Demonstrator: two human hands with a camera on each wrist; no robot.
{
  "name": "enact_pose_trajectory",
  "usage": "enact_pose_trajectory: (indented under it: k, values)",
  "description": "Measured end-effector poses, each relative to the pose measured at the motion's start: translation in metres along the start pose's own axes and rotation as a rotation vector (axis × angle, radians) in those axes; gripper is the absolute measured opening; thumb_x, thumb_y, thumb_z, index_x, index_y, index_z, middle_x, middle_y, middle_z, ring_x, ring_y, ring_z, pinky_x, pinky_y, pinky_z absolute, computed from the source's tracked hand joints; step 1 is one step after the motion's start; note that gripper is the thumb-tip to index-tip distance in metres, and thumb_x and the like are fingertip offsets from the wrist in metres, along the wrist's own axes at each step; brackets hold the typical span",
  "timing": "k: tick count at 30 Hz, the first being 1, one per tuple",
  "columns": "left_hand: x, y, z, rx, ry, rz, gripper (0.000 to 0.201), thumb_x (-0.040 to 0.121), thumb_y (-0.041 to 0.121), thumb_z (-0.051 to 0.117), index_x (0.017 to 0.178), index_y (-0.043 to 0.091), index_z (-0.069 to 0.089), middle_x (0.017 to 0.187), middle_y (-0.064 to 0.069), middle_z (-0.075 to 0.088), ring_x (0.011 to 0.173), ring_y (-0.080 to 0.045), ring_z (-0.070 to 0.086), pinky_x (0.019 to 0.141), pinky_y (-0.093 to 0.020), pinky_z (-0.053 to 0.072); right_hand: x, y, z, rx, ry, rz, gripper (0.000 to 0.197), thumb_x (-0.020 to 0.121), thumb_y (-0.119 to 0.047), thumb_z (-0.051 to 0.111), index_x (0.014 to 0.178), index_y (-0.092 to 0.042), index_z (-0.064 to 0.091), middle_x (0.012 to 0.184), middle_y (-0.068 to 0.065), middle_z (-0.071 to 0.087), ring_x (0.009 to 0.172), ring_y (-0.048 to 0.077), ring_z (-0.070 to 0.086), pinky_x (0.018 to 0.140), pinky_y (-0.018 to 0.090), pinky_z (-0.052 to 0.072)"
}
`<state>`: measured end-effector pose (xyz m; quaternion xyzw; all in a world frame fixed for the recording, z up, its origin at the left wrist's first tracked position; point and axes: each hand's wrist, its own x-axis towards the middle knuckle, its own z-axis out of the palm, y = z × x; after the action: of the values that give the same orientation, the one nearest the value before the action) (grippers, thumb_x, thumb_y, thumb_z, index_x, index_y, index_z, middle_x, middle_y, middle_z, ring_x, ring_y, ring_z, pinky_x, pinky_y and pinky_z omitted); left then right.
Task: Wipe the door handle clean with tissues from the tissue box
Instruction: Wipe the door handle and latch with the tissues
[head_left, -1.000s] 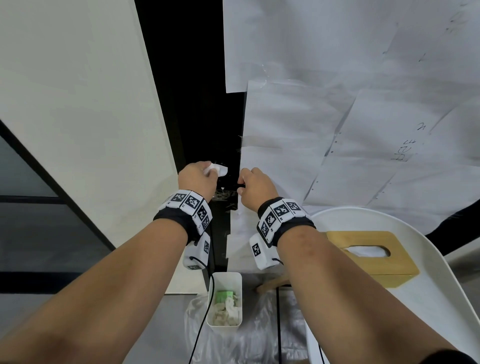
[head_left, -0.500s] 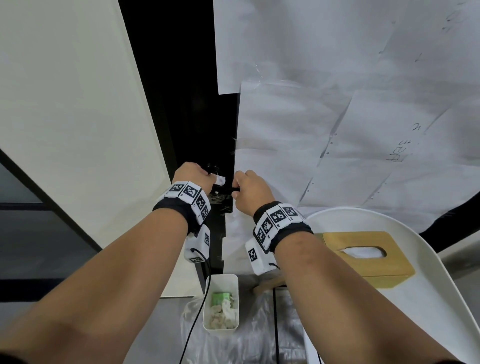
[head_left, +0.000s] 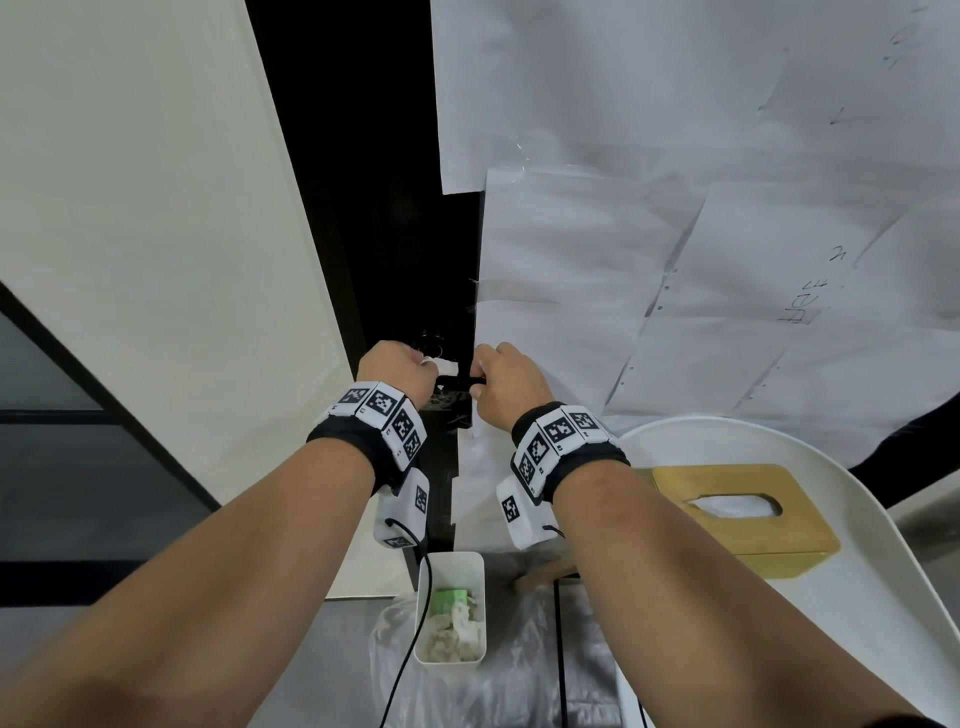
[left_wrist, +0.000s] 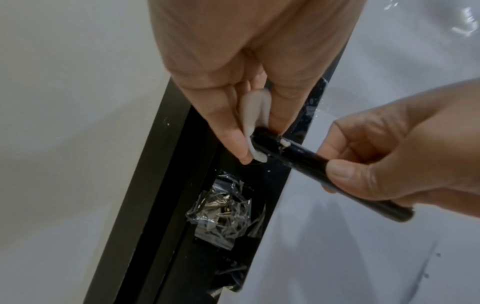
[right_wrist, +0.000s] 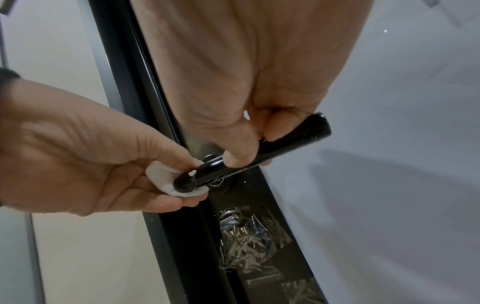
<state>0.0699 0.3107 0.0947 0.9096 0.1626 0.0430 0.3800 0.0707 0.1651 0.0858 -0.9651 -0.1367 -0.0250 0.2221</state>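
A black lever door handle (head_left: 457, 382) (left_wrist: 306, 162) (right_wrist: 283, 142) sticks out from the dark door edge. My left hand (head_left: 397, 371) (left_wrist: 249, 115) (right_wrist: 103, 164) pinches a folded white tissue (head_left: 445, 367) (left_wrist: 253, 121) (right_wrist: 166, 181) against the handle's pivot end. My right hand (head_left: 506, 382) (left_wrist: 389, 160) (right_wrist: 249, 133) grips the handle's shaft between thumb and fingers. A small white scrap (left_wrist: 284, 143) (right_wrist: 192, 173) sticks to the handle near the tissue. The wooden tissue box (head_left: 743, 519) stands to the right on a white round table (head_left: 883, 623).
The door is covered with taped paper sheets (head_left: 675, 260). Crumpled clear tape (left_wrist: 223, 205) (right_wrist: 246, 232) sits on the door edge below the handle. A white bin (head_left: 451, 608) with used tissues stands on the floor, on a plastic bag (head_left: 498, 675). The wall (head_left: 130, 208) is at left.
My left hand has come down with the tissue from above the handle onto its pivot end. My right hand stays on the handle.
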Motion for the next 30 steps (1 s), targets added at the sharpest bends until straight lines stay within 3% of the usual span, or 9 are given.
enact_pose_trajectory:
  k: [5,8,11,15,18,20,23,25,30]
  values:
    - [-0.01,-0.006,0.002,-0.113,-0.001,-0.016,0.032,0.094,0.012,0.05,0.122,0.011,0.066,0.122,-0.011,0.066,0.112,-0.03,0.061,0.094,-0.033,0.049,-0.001,-0.001,0.0,0.001,0.004,0.003,0.012,0.086,-0.012,0.057,0.098,-0.01,0.054,0.101,0.012,0.053,0.09,0.03,0.054,0.075,0.034,0.044]
    - [-0.014,-0.007,0.003,-0.189,-0.031,-0.022,0.035,0.092,0.011,0.05,0.125,0.009,0.063,0.124,-0.015,0.064,0.113,-0.032,0.06,0.098,-0.04,0.05,-0.002,-0.001,0.0,-0.003,0.004,0.001,0.013,0.086,-0.012,0.057,0.099,-0.009,0.054,0.102,0.013,0.053,0.091,0.031,0.054,0.075,0.034,0.043]
    - [-0.018,-0.009,0.005,-0.215,-0.02,-0.033,0.033,0.089,0.015,0.056,0.12,0.014,0.066,0.119,-0.009,0.067,0.107,-0.027,0.065,0.095,-0.039,0.052,-0.003,-0.002,0.0,-0.011,0.015,-0.002,0.014,0.086,-0.012,0.057,0.1,-0.009,0.054,0.103,0.014,0.053,0.091,0.031,0.054,0.075,0.034,0.043]
    - [-0.02,-0.01,0.006,-0.237,0.011,-0.071,0.028,0.088,0.024,0.06,0.115,0.017,0.066,0.098,-0.003,0.071,0.087,-0.02,0.069,0.084,-0.031,0.057,-0.003,-0.002,0.001,-0.015,0.014,0.003,0.014,0.087,-0.012,0.057,0.1,-0.009,0.054,0.103,0.014,0.053,0.092,0.032,0.055,0.076,0.035,0.043]
    - [-0.017,-0.007,0.005,-0.247,0.032,-0.095,0.017,0.095,0.019,0.054,0.103,0.008,0.064,0.076,0.0,0.061,0.068,-0.017,0.061,0.057,-0.014,0.05,-0.003,-0.002,0.002,-0.03,0.01,-0.002,0.015,0.086,-0.012,0.057,0.101,-0.008,0.054,0.104,0.016,0.053,0.092,0.034,0.055,0.078,0.038,0.045]
    - [-0.017,-0.008,0.005,-0.229,0.026,-0.087,0.017,0.091,0.014,0.059,0.106,0.008,0.065,0.082,-0.001,0.063,0.072,-0.018,0.063,0.062,-0.02,0.051,-0.003,-0.002,0.001,-0.034,0.007,-0.002,0.016,0.087,-0.012,0.057,0.101,-0.008,0.054,0.104,0.016,0.053,0.092,0.034,0.055,0.078,0.038,0.045]
    - [-0.016,-0.013,0.008,-0.23,0.003,-0.097,0.034,0.084,0.029,0.065,0.117,0.018,0.065,0.086,-0.001,0.071,0.075,-0.015,0.07,0.076,-0.029,0.057,-0.002,-0.002,-0.001,-0.032,0.001,-0.004,0.015,0.087,-0.012,0.057,0.1,-0.009,0.053,0.104,0.015,0.053,0.092,0.033,0.054,0.078,0.037,0.044]
    - [-0.016,-0.014,0.007,-0.195,-0.003,-0.089,0.041,0.08,0.038,0.068,0.117,0.021,0.064,0.086,0.002,0.072,0.075,-0.012,0.068,0.071,-0.026,0.054,-0.002,-0.002,-0.001,-0.03,-0.004,-0.007,0.014,0.087,-0.012,0.056,0.1,-0.009,0.053,0.104,0.015,0.053,0.091,0.033,0.055,0.078,0.037,0.045]
    - [-0.015,-0.012,0.005,-0.197,-0.026,-0.121,0.047,0.079,0.032,0.074,0.122,0.017,0.059,0.093,0.002,0.063,0.063,-0.003,0.055,0.053,-0.016,0.041,-0.003,-0.002,-0.002,-0.025,-0.003,-0.013,0.013,0.086,-0.012,0.055,0.099,-0.009,0.053,0.103,0.014,0.053,0.09,0.032,0.054,0.077,0.038,0.046]
